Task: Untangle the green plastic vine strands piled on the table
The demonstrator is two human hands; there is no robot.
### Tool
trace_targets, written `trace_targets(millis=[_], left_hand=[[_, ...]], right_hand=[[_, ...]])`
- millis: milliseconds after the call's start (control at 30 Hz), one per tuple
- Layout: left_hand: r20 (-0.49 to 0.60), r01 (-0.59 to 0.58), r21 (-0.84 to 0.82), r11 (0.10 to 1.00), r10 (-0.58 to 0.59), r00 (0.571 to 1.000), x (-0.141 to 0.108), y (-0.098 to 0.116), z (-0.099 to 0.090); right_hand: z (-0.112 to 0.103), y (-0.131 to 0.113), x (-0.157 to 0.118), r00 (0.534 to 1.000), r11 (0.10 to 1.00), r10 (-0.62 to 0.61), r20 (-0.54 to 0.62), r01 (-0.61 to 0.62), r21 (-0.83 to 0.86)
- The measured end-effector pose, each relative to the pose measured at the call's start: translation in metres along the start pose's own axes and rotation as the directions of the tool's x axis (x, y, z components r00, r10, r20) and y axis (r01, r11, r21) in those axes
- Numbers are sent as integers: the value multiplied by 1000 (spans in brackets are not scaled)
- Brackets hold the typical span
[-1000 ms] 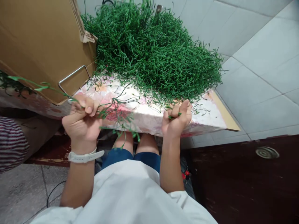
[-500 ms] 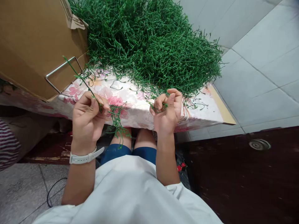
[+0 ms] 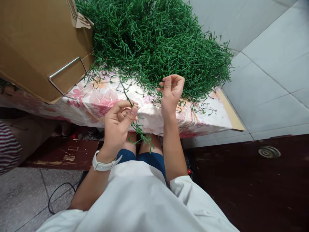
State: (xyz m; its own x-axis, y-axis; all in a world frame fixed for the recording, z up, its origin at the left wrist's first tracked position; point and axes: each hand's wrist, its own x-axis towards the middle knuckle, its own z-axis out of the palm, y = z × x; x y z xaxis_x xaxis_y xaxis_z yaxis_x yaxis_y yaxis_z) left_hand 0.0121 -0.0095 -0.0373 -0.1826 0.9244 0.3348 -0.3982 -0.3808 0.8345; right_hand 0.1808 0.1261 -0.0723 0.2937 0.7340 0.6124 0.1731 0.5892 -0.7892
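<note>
My left hand (image 3: 120, 120), with a white watch band on its wrist, pinches a green plastic stem (image 3: 126, 93). The stem's thin upper end points up and left, and its branched tips (image 3: 143, 135) hang below the fingers over my lap. At the front edge of a large heap of green stems (image 3: 154, 42), my right hand (image 3: 172, 90) is raised with fingers curled and thumb near them. Whether a small stem lies between those fingers is too hard to make out. Both hands are over the front of a flowered tablecloth (image 3: 106, 100).
A cardboard box (image 3: 43, 45) with a metal wire loop (image 3: 65, 69) stands at the left. White tiles (image 3: 270, 67) cover the wall at the right. Another person's striped clothing (image 3: 8, 148) shows at the left edge. A dark red wooden surface (image 3: 241, 187) is at the lower right.
My left hand has moved right with the stem, towards the middle. My right hand has moved up to the heap's edge, and the small green piece seen in its fingers no longer shows clearly.
</note>
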Motion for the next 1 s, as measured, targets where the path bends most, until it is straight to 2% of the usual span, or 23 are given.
trace_targets(millis=[100,200,367,500,633,700,767,867,1000], left_hand=[[-46,134,-212,968,-147,988,4,-1,-6],[-49,239,-354,904,-273,961,5,1,-9],[-60,300,-389,871,-350,935,5,4,-12],[-36,336,-412,847,-384,923,3,8,-10],[25,419,-480,771,-465,885,3,18,-6],[43,450,-494,744,-496,867,3,23,-4],[43,466,-498,731,-516,856,3,28,-3],[25,462,-497,734,-521,853,4,30,-3],[-8,402,-394,826,-441,898,4,24,-8]], right_hand=[[-25,2,13,980,938,-80,182,136,-318],[-49,-12,13,938,840,-28,346,209,-501],[-72,-34,3,914,678,111,390,217,-702],[-80,-44,0,926,599,110,361,228,-768],[-83,-60,-3,933,650,48,356,242,-721],[-79,-72,-11,936,712,14,351,237,-661],[-70,-87,-24,942,831,-7,336,192,-522],[-50,-104,-49,937,979,8,350,64,-192],[-25,-110,-77,901,994,41,432,-79,69]])
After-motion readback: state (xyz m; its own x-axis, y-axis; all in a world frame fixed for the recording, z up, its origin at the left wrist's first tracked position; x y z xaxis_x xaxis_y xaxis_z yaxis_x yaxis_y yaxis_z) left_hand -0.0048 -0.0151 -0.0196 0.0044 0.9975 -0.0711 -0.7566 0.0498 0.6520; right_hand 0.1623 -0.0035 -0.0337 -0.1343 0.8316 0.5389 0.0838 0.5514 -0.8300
